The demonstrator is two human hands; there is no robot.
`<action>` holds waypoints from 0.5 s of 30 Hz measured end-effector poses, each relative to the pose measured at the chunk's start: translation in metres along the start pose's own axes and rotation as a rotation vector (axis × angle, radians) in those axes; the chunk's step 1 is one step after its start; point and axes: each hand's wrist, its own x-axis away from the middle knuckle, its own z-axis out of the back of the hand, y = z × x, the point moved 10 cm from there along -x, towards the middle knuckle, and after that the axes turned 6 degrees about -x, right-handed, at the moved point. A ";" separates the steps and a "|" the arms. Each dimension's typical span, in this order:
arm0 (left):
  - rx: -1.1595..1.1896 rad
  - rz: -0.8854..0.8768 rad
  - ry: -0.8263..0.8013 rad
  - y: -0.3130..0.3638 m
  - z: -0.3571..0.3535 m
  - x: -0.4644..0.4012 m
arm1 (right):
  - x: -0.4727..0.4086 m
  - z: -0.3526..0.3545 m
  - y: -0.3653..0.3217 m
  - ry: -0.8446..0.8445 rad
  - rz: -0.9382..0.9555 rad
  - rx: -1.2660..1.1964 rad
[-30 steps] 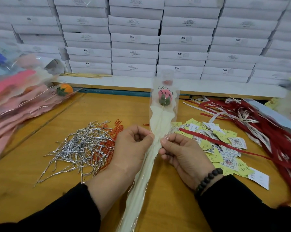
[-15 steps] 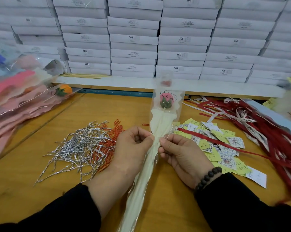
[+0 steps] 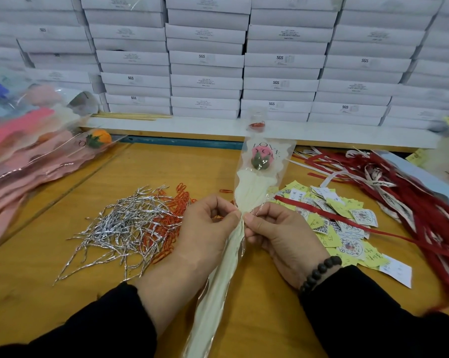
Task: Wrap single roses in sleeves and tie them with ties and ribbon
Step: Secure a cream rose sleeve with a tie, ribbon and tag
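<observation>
A pink rose (image 3: 261,156) sits inside a clear and cream sleeve (image 3: 251,187) printed "LOVE YOU", held tilted above the wooden table. My left hand (image 3: 207,228) grips the gathered neck of the sleeve from the left. My right hand (image 3: 277,231) pinches a thin silver twist tie (image 3: 258,209) at the same neck, its end sticking up. The long cream tail of the sleeve (image 3: 218,293) runs down between my forearms. A loose red ribbon (image 3: 321,215) lies across the paper tags to the right.
Silver twist ties (image 3: 125,226) and orange paper clips (image 3: 171,223) are heaped at left. Yellow and white tags (image 3: 347,228) lie at right, with a tangle of red ribbons (image 3: 412,189) beyond. Wrapped roses (image 3: 32,156) are piled far left. Stacked white boxes (image 3: 205,60) line the back.
The sleeved rose has leaned slightly to the right. Both hands stay at the sleeve's neck, fingers working the tie.
</observation>
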 end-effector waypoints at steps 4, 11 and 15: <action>0.013 0.007 -0.031 0.002 -0.004 0.002 | -0.001 0.001 -0.002 -0.011 0.021 0.022; 0.035 -0.009 -0.067 0.006 -0.008 0.007 | -0.004 0.004 0.001 -0.021 0.003 0.068; 0.056 0.012 -0.089 0.006 -0.011 0.008 | -0.005 0.008 0.002 -0.005 -0.007 0.121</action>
